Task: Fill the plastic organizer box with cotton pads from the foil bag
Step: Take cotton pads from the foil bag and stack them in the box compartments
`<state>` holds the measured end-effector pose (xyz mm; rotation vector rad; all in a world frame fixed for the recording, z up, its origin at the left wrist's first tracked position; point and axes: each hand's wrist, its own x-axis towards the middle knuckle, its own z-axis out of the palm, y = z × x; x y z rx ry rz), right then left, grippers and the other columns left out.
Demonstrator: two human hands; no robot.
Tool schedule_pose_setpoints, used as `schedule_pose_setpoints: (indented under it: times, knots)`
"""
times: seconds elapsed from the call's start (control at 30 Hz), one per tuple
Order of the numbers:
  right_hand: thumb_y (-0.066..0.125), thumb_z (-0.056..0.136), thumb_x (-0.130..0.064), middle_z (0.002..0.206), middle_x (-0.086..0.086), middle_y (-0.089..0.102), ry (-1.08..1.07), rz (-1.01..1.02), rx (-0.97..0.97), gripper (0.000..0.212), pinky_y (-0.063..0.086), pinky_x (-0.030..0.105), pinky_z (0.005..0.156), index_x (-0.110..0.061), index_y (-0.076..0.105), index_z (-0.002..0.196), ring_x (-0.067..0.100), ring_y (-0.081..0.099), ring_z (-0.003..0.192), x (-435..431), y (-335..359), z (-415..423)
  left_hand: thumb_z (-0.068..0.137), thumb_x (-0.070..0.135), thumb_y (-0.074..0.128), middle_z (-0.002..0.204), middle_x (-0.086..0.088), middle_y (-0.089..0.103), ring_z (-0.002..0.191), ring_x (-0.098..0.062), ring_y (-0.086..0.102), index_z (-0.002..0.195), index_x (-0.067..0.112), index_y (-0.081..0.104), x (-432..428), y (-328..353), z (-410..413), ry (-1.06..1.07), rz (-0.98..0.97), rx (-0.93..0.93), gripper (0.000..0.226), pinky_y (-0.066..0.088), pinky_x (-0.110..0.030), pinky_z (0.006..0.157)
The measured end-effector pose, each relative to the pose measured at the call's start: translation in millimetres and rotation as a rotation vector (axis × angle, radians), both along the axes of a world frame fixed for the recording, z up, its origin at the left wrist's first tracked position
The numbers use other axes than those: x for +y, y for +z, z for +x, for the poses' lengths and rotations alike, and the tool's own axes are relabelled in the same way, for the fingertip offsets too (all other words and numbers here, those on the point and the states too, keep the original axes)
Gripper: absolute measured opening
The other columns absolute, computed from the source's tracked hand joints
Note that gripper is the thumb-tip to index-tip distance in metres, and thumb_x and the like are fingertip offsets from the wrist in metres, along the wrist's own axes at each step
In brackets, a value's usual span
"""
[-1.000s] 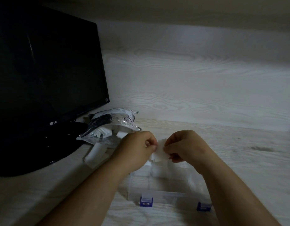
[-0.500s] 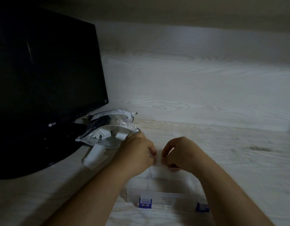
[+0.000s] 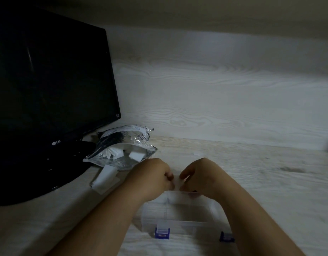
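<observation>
The only readable text is the "LG" logo on the lower bezel of the black monitor [image 3: 48,93]. Dark print on the foil bag [image 3: 122,145] is too blurred to read.

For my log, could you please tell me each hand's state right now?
Left hand: fingers curled; any hold cannot be told.
Right hand: fingers curled; any hold cannot be told.

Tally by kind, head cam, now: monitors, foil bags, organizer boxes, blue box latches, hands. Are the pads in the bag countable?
Monitor: 1
Foil bag: 1
Organizer box: 1
Blue latches: 2
Hands: 2, left hand and right hand
Total: 7
Pads in the bag overlap, so they are not countable.
</observation>
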<state>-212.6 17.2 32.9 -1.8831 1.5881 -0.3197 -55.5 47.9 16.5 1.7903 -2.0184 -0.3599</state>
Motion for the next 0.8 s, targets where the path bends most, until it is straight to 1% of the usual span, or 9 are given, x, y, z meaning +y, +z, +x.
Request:
schedule_pose_setpoints:
  times: [0.1, 0.13, 0.23, 0.3, 0.43, 0.53, 0.57, 0.67, 0.8]
  knots:
    - [0.078, 0.078, -0.012, 0.091, 0.009, 0.076, 0.028, -0.006, 0.021, 0.033, 0.06, 0.028, 0.078, -0.02, 0.073, 0.109, 0.018, 0.074, 0.077, -0.8, -0.5, -0.8, 0.08, 0.033, 0.072, 0.096, 0.004, 0.071, 0.088, -0.015, 0.065, 0.108, 0.031, 0.073, -0.4, 2.6, -2.6, 0.013, 0.022, -0.045, 0.028, 0.05, -0.022, 0.078]
    - [0.078, 0.078, -0.014, 0.092, 0.008, 0.076, 0.045, -0.012, 0.044, 0.033, 0.059, 0.026, 0.078, -0.021, 0.073, 0.11, 0.017, 0.073, 0.078, -0.6, -0.7, -0.7, 0.081, 0.034, 0.073, 0.098, 0.004, 0.071, 0.09, -0.015, 0.065, 0.109, 0.031, 0.073, -0.7, 2.7, -2.9, 0.012, 0.036, -0.052, 0.029, 0.052, -0.023, 0.081]
    - [0.076, 0.08, -0.02, 0.097, 0.006, 0.074, 0.076, -0.034, 0.095, 0.033, 0.052, 0.016, 0.066, -0.024, 0.073, 0.112, 0.011, 0.064, 0.07, 0.0, -0.1, -0.8, 0.081, 0.037, 0.074, 0.101, 0.005, 0.071, 0.093, -0.014, 0.065, 0.109, 0.03, 0.072, -2.0, 3.7, -3.4, 0.006, 0.058, -0.072, 0.03, 0.053, -0.027, 0.086]
    - [0.076, 0.08, -0.022, 0.101, 0.005, 0.073, 0.08, -0.037, 0.099, 0.034, 0.051, 0.017, 0.068, -0.024, 0.072, 0.114, 0.008, 0.06, 0.068, 0.3, -0.7, -1.4, 0.081, 0.037, 0.073, 0.102, 0.006, 0.071, 0.094, -0.014, 0.065, 0.11, 0.03, 0.072, -1.7, 3.8, -3.5, 0.003, 0.064, -0.084, 0.03, 0.053, -0.027, 0.085]
    - [0.078, 0.079, -0.022, 0.093, 0.005, 0.073, 0.087, -0.055, 0.093, 0.031, 0.049, 0.014, 0.058, -0.024, 0.074, 0.109, 0.008, 0.06, 0.061, -0.1, -1.4, -1.8, 0.08, 0.037, 0.074, 0.096, 0.007, 0.072, 0.091, -0.013, 0.065, 0.108, 0.03, 0.072, -0.4, 0.3, -1.6, -0.003, 0.043, -0.065, 0.029, 0.053, -0.027, 0.084]
    - [0.078, 0.08, -0.027, 0.1, 0.0, 0.072, 0.098, -0.106, 0.148, 0.028, 0.047, 0.016, 0.069, -0.028, 0.074, 0.108, 0.008, 0.06, 0.076, -1.1, -1.3, -0.9, 0.077, 0.036, 0.077, 0.084, 0.012, 0.068, 0.083, -0.009, 0.064, 0.097, 0.029, 0.075, 1.2, -1.9, 1.6, 0.005, -0.005, 0.006, 0.022, 0.053, -0.024, 0.077]
    - [0.078, 0.08, -0.028, 0.097, -0.002, 0.071, 0.093, -0.129, 0.146, 0.027, 0.046, 0.015, 0.066, -0.029, 0.075, 0.106, 0.006, 0.059, 0.074, -1.6, -0.9, -1.5, 0.076, 0.036, 0.077, 0.08, 0.013, 0.066, 0.08, -0.007, 0.064, 0.091, 0.028, 0.075, 0.7, -1.9, 2.7, 0.007, -0.025, 0.031, 0.017, 0.053, -0.023, 0.075]
    - [0.076, 0.082, -0.027, 0.072, -0.009, 0.065, 0.067, -0.192, 0.079, 0.016, 0.041, 0.012, 0.053, -0.026, 0.077, 0.098, 0.001, 0.056, 0.062, -3.0, -2.1, -3.6, 0.075, 0.034, 0.078, 0.071, 0.014, 0.067, 0.072, -0.002, 0.063, 0.079, 0.027, 0.075, 0.3, -2.1, 8.3, 0.028, -0.086, 0.12, 0.008, 0.054, -0.023, 0.07]
    - [0.072, 0.084, -0.028, 0.074, -0.012, 0.066, 0.048, -0.279, 0.028, 0.007, 0.043, 0.012, 0.053, -0.026, 0.076, 0.09, 0.002, 0.059, 0.063, -1.1, -0.8, -6.5, 0.078, 0.03, 0.072, 0.069, 0.017, 0.064, 0.072, 0.0, 0.062, 0.073, 0.032, 0.07, -2.4, 2.7, 19.1, 0.155, -0.217, 0.183, 0.006, 0.053, -0.023, 0.069]
